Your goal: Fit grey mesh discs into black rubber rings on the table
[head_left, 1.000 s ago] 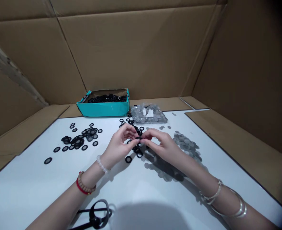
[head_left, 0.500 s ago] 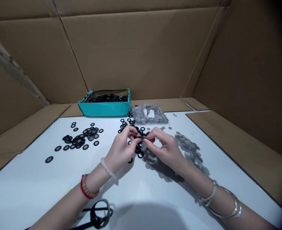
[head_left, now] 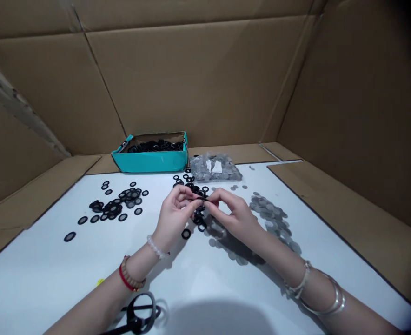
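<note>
Above the middle of the white table, my left hand (head_left: 177, 210) and my right hand (head_left: 234, 211) meet at the fingertips. Pinched between them is a small black ring (head_left: 201, 199), seen nearly edge-on; whether a disc sits in it I cannot tell. Loose black rings (head_left: 202, 227) lie beneath and behind the hands. Thin grey translucent discs (head_left: 277, 223) spread under and right of my right hand. On the left lies a pile of black rings with grey discs inside them (head_left: 113, 208).
A teal box (head_left: 149, 163) full of black rings stands at the back, beside a clear plastic bag (head_left: 215, 168) of grey discs. Cardboard walls (head_left: 191, 83) enclose the table (head_left: 191, 288). A black stand with a ring (head_left: 141, 312) is near the front, with a yellow object (head_left: 100, 282) close by.
The view has shifted slightly. Both hands stay together at the black ring, with small finger movements. A ring near my left hand's underside now shows more fully.
</note>
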The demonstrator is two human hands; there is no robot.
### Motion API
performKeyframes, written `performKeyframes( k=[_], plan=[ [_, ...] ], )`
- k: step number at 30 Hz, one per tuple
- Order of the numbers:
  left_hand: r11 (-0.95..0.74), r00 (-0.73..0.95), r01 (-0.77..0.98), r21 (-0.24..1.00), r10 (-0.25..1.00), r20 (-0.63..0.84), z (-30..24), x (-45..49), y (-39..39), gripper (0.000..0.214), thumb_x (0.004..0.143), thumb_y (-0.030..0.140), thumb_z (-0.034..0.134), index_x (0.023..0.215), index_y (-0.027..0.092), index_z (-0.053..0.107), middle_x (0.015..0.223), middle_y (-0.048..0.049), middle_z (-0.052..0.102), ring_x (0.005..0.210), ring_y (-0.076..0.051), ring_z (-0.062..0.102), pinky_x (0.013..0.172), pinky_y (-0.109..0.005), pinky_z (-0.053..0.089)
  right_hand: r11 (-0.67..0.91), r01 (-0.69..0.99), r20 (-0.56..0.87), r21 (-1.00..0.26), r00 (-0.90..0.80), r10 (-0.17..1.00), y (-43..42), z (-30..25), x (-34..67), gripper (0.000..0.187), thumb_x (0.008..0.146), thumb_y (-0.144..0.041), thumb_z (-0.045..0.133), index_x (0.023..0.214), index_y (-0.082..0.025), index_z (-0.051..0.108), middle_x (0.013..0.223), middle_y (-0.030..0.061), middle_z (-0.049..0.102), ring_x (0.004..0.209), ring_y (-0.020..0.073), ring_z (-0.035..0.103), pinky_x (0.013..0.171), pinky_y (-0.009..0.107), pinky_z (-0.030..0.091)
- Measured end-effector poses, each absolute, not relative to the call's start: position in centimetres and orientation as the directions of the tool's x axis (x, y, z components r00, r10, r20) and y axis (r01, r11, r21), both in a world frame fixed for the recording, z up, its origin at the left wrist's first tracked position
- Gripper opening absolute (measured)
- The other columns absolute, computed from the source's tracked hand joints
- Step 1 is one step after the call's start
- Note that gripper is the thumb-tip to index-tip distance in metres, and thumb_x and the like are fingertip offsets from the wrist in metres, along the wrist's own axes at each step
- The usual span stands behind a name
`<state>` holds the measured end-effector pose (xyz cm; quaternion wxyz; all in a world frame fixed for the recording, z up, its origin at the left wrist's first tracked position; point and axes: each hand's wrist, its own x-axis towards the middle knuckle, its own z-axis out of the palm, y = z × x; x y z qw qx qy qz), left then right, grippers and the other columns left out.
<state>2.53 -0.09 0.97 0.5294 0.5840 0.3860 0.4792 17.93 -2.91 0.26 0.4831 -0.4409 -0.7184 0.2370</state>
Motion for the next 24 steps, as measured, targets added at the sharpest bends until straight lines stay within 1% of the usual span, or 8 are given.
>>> performKeyframes(
  k=[4, 6, 10, 14, 18, 24],
  plan=[
    [-0.25, 0.288, -0.065, 0.966, 0.922, 0.258, 1.2, 2.4, -0.1, 0.024, 0.068, 0.02, 0.067, 0.086, 0.018, 0.053, 0.085, -0.0006, 0.055, 0.069, -0.009, 0.054, 0.066, -0.021, 0.046, 0.429, 0.287, 0.42, -0.857, -0.097, 0.903, -2.9, 0.2, 17.9, 0.014, 0.086, -0.028, 0.047, 0.077, -0.02, 0.053, 0.074, 0.0004, 0.053, 0.07, 0.0141, 0.05, 0.064, 0.025, 0.039],
    [-0.235, 0.304, -0.073, 0.969, 0.921, 0.246, 1.3, 2.4, -0.2, 0.021, 0.069, 0.021, 0.066, 0.086, 0.017, 0.055, 0.086, -0.002, 0.056, 0.073, -0.011, 0.055, 0.069, -0.023, 0.047, 0.422, 0.259, 0.411, -0.869, -0.096, 0.906, -2.8, 0.2, 17.9, 0.015, 0.086, -0.029, 0.048, 0.076, -0.02, 0.053, 0.072, 0.0001, 0.052, 0.068, 0.0137, 0.05, 0.063, 0.024, 0.039],
    [-0.189, 0.268, -0.092, 0.978, 0.941, 0.208, 1.5, 2.5, -0.3, 0.023, 0.067, 0.022, 0.068, 0.085, 0.017, 0.056, 0.082, -0.0025, 0.057, 0.078, -0.014, 0.056, 0.071, -0.024, 0.047, 0.429, 0.25, 0.417, -0.868, -0.099, 0.903, -2.7, 0.0, 17.9, 0.015, 0.083, -0.028, 0.052, 0.071, -0.02, 0.051, 0.069, -0.0008, 0.05, 0.066, 0.0135, 0.048, 0.063, 0.025, 0.039],
    [-0.185, 0.265, -0.045, 0.982, 0.945, 0.19, 1.8, 2.6, -0.4, 0.021, 0.066, 0.022, 0.068, 0.082, 0.016, 0.055, 0.077, -0.0012, 0.057, 0.07, -0.011, 0.054, 0.065, -0.021, 0.044, 0.44, 0.196, 0.439, -0.876, -0.053, 0.897, -2.8, -0.4, 17.6, 0.013, 0.081, -0.026, 0.054, 0.07, -0.02, 0.051, 0.069, -0.0014, 0.048, 0.066, 0.0131, 0.047, 0.063, 0.024, 0.038],
    [-0.144, 0.297, -0.042, 0.989, 0.943, 0.15, 2.2, 2.6, -0.6, 0.02, 0.067, 0.023, 0.067, 0.08, 0.015, 0.054, 0.076, -0.0007, 0.056, 0.062, -0.008, 0.051, 0.059, -0.019, 0.042, 0.47, 0.128, 0.474, -0.873, -0.004, 0.881, -3.0, -0.7, 17.4, 0.01, 0.081, -0.025, 0.055, 0.072, -0.02, 0.052, 0.07, -0.0005, 0.048, 0.066, 0.0133, 0.047, 0.061, 0.025, 0.038],
    [-0.073, 0.287, -0.075, 0.994, 0.954, 0.092, 2.4, 2.7, -0.7, 0.022, 0.063, 0.023, 0.07, 0.075, 0.015, 0.053, 0.074, -0.0005, 0.057, 0.06, -0.008, 0.052, 0.057, -0.019, 0.042, 0.518, 0.181, 0.528, -0.836, 0.009, 0.849, -3.0, -0.9, 17.6, 0.012, 0.08, -0.026, 0.055, 0.07, -0.02, 0.052, 0.068, -0.0002, 0.049, 0.065, 0.0143, 0.047, 0.06, 0.027, 0.038]
  ],
)
